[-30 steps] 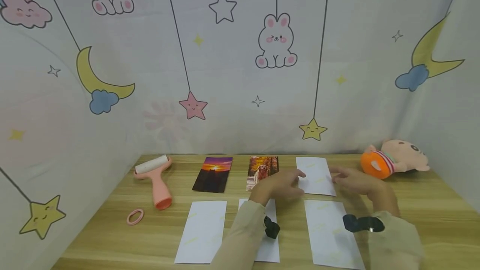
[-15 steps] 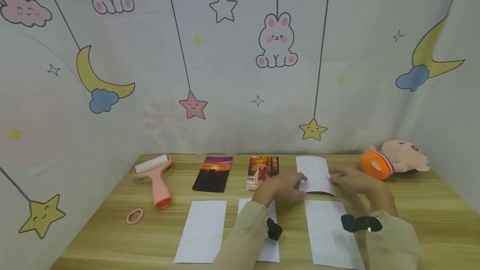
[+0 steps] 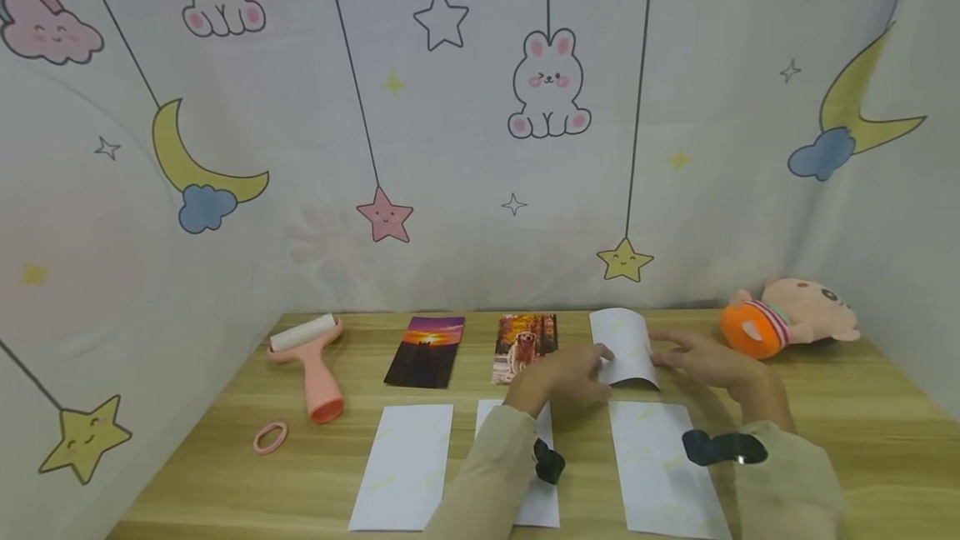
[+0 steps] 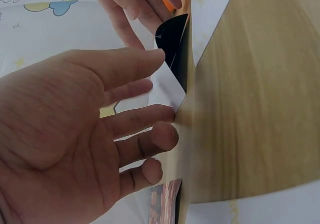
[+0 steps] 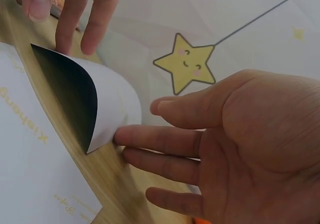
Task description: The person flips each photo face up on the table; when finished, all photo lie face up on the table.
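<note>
A photo print point(image 3: 624, 348) lies face down at the back of the table, its white back up and its middle bowed upward. In the right wrist view its dark underside point(image 5: 75, 99) shows beneath the arch. My left hand point(image 3: 566, 372) touches the print's left edge with its fingertips. At the opposite edge, the fingers of my right hand point(image 3: 708, 363) press inward, fairly straight. Both thumbs stand apart from the paper in the wrist views. Just left of my left hand is a face-up photo of a dog point(image 3: 522, 344), partly covered by that hand.
A sunset photo point(image 3: 426, 350) lies face up farther left. Three white-backed sheets line the front: left point(image 3: 405, 465), middle point(image 3: 536, 507) under my left forearm, and right point(image 3: 660, 465). A pink-handled roller point(image 3: 318, 369) and pink ring point(image 3: 270, 437) lie left; a plush toy point(image 3: 791, 319) lies right.
The face-down print was flat and now arches up, its sides pushed closer together. My right hand has shifted slightly left; my left hand has barely moved.
</note>
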Tool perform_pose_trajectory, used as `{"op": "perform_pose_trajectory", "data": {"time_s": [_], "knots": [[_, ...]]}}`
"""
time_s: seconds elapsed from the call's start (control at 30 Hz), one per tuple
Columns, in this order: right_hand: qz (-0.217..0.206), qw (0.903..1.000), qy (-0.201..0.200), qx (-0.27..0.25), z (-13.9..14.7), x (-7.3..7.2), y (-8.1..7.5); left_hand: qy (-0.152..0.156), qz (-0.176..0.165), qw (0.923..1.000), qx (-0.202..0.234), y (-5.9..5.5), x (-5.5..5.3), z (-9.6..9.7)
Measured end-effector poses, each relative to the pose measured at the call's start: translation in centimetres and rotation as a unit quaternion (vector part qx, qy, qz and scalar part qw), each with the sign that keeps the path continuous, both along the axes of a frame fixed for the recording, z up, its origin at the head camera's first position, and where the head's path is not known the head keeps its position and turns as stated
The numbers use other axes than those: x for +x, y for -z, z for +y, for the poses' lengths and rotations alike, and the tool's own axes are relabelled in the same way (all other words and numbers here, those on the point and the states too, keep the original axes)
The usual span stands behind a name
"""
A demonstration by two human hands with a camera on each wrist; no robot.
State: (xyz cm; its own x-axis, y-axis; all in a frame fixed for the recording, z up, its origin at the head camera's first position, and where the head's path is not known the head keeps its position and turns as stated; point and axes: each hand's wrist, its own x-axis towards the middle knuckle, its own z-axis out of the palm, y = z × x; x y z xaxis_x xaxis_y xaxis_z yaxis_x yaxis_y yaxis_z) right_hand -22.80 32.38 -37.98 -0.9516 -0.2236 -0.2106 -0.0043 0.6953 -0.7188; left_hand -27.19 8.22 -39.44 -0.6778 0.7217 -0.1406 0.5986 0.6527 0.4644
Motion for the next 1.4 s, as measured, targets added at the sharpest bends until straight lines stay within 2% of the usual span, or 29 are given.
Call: {"op": "perform_pose_trajectory", "data": {"time_s": [0.17,0.3,0.4,0.53,0.87,1.1,1.23,1.4], "knots": [[-0.003,1.0000,0.000,-0.006,0.1,0.2,0.0,0.043,-0.018,0.9988,0.014,-0.2,-0.1,-0.2],[-0.003,0.9999,0.001,-0.014,0.1,0.2,0.1,0.083,-0.002,0.9964,-0.017,-0.2,-0.3,-0.2],[-0.004,0.9999,0.001,-0.014,0.2,0.2,0.1,0.092,0.004,0.9950,-0.038,-0.2,-0.3,-0.2],[-0.001,0.9999,-0.001,-0.012,0.3,0.1,0.3,0.089,0.002,0.9946,-0.053,-0.2,-0.1,-0.5],[0.018,0.9991,-0.019,-0.032,0.8,0.2,0.5,0.071,-0.018,0.9958,-0.055,-0.3,0.0,-0.8],[0.007,0.9995,-0.005,-0.030,0.8,0.3,0.5,0.055,-0.021,0.9949,-0.082,-0.5,0.6,-0.6],[-0.001,0.9996,-0.001,-0.028,0.7,0.4,0.4,0.050,-0.019,0.9937,-0.098,-0.7,1.0,-0.4],[-0.005,0.9998,0.004,-0.017,0.6,0.2,0.3,0.049,0.000,0.9915,-0.121,-0.8,1.2,-0.2]]}}
